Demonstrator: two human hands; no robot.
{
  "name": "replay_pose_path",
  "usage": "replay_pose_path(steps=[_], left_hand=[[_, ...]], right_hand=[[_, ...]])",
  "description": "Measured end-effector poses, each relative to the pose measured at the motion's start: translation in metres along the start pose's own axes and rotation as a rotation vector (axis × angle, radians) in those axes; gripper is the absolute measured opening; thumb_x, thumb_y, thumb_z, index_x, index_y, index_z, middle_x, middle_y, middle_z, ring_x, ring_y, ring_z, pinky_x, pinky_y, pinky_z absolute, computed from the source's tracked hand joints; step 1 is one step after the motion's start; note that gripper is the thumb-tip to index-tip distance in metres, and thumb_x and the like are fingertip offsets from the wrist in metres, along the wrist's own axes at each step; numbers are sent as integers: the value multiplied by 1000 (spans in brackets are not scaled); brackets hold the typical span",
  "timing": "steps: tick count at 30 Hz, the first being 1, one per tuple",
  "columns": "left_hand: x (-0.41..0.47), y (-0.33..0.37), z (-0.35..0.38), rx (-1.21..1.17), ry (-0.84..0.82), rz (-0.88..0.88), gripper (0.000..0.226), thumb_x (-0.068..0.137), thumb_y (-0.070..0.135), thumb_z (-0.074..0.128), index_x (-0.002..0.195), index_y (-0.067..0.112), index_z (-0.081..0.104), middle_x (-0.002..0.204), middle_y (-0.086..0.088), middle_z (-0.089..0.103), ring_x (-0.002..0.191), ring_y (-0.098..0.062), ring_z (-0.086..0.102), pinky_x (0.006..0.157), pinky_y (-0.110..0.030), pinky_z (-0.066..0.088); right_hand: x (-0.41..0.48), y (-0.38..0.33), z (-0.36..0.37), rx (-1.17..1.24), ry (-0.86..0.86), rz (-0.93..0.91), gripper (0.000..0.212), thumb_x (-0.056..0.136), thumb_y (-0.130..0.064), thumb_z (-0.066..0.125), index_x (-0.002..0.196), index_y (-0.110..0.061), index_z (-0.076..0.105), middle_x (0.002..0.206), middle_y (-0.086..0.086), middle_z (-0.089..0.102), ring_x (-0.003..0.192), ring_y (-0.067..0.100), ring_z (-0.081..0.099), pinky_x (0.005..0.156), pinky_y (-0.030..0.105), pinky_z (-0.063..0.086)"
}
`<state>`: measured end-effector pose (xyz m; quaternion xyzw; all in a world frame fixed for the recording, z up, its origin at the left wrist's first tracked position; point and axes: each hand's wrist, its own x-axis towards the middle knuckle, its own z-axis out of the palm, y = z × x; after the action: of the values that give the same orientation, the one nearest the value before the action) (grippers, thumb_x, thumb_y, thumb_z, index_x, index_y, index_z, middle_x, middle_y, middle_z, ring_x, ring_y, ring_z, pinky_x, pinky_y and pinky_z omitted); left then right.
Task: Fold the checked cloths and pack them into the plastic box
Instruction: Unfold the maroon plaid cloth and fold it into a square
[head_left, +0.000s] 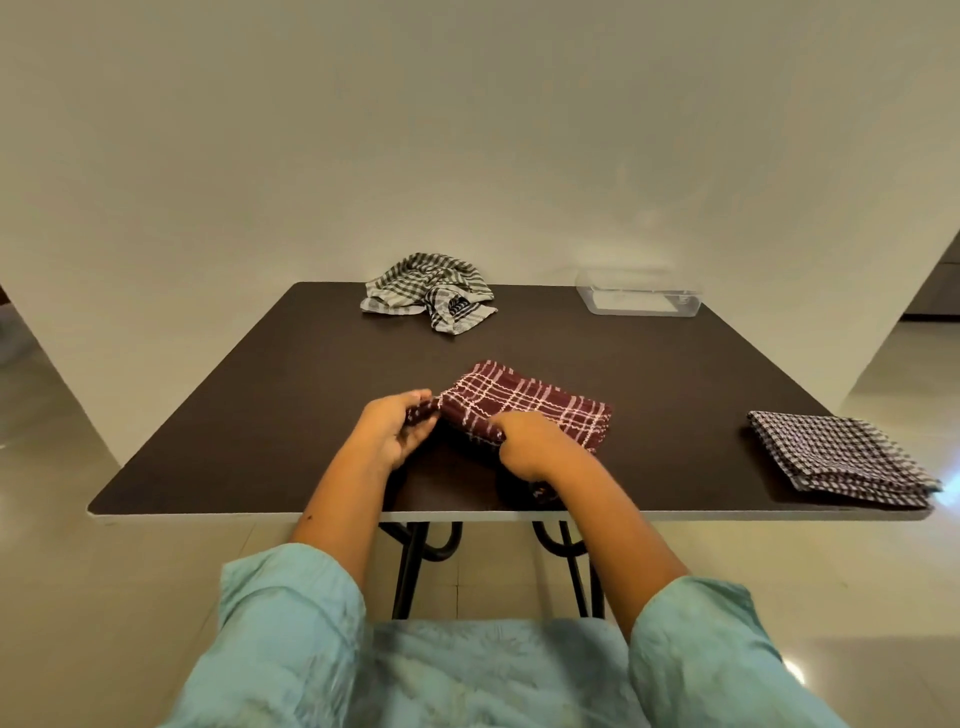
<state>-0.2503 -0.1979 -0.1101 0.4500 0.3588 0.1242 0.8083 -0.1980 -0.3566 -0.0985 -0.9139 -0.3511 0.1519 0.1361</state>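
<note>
Gripping maroon cloth (524, 408) near edges: left hand (392, 428), right hand (524, 449).

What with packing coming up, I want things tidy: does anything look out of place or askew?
Only the green checked cloth stands out: it lies crumpled in a heap at the table's far edge, unlike the neatly folded cloth at the near right. The maroon cloth is simply mid-fold.

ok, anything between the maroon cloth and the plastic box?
Head view: only bare tabletop separates the maroon cloth from the plastic box; the crumpled green-checked cloth sits left of that line.
</note>
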Motion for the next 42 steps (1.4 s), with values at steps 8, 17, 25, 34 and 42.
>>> replay_pose_path(steps=[8,17,25,34,42], left_hand=[[-24,-13,26,448,-256,531,66,101,24,44,148,48,5,155,-1,22,125,-12,39,100,-34,37],[3,-77,21,1562,-154,711,62,99,54,23,153,31,3,162,4,-2,148,-16,-5,118,-50,1],[7,-78,26,1666,-111,646,72,93,66,20,153,31,2,162,0,-6,148,-21,-9,117,-51,-2],[5,-76,31,1678,36,532,78,87,76,18,152,36,0,160,-13,-12,146,-39,-9,117,-51,-5],[-8,-73,25,1332,151,680,55,96,36,47,145,24,24,135,-11,46,124,-30,38,98,-40,36]], right_hand=[[-1,17,-42,1087,-130,214,28,89,7,45,98,-14,62,98,10,66,89,24,64,75,36,54],[-1,59,-16,1111,-101,359,19,91,-8,53,110,-6,56,92,12,67,81,24,65,65,35,51],[19,67,0,752,215,230,52,92,-7,55,136,-30,38,110,9,60,93,25,64,84,47,55],[16,54,14,177,438,134,39,99,-19,37,135,-33,43,121,6,61,99,25,62,82,41,53],[19,57,10,165,311,166,60,87,-44,61,138,-30,33,131,4,55,114,27,56,92,45,48]])
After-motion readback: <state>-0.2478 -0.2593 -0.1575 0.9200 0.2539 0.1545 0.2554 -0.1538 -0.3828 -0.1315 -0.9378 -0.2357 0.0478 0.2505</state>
